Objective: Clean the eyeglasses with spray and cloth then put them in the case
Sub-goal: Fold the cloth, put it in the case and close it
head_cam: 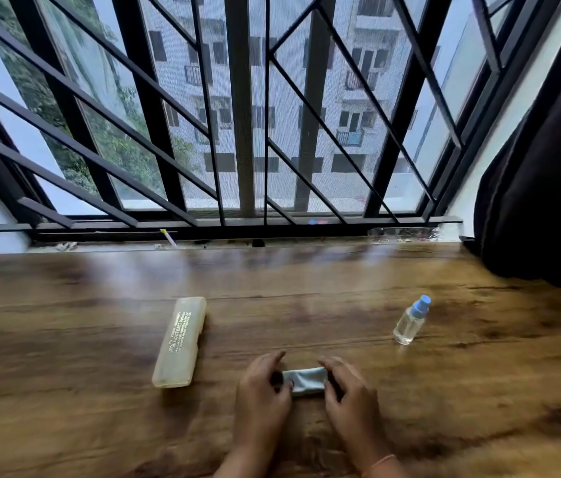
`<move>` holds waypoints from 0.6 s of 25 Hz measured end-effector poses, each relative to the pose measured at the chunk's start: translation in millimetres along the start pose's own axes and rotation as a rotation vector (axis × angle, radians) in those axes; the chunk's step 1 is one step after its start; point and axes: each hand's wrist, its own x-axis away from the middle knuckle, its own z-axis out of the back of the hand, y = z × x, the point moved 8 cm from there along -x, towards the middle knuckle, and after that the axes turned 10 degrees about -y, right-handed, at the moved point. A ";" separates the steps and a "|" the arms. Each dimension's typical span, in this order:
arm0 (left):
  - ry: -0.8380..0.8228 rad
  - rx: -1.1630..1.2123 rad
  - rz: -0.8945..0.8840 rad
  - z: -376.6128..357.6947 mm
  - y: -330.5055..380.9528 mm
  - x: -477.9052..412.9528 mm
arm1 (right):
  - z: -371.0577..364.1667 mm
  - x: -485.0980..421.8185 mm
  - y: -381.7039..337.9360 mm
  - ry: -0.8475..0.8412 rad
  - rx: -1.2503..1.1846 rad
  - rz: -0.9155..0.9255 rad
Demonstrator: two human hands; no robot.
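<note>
Stretching under the window, the big wooden table holds everything. The long yellow case lies closed on the left, probably waiting for later. The left hand and right hand each curl their fingers and pinch one end of the small blue cloth, likely for rubbing. The spray bottle stands on the right, easy to reach. Dark bits at the cloth's ends may be the eyeglasses, but it is too blurry to tell.
</note>
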 end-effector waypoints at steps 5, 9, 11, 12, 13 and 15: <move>0.059 -0.094 -0.086 -3.3 -2.9 6.2 | -19.2 16.7 -36.0 -0.126 0.299 0.370; 0.074 -0.067 -0.060 -3.7 -4.8 6.9 | -36.6 22.3 -40.7 -0.289 0.472 0.347; 0.098 -0.049 -0.080 -1.2 -5.4 7.1 | -40.6 24.0 -35.1 -0.338 0.478 0.295; 0.123 -0.040 -0.090 2.0 -4.8 9.4 | -40.6 24.3 -33.6 -0.337 0.475 0.285; 0.167 -0.030 -0.106 8.3 -3.9 13.3 | -39.8 24.6 -33.2 -0.331 0.471 0.283; 0.303 -0.031 -0.154 28.6 -1.0 23.9 | -36.2 24.9 -36.3 -0.301 0.458 0.312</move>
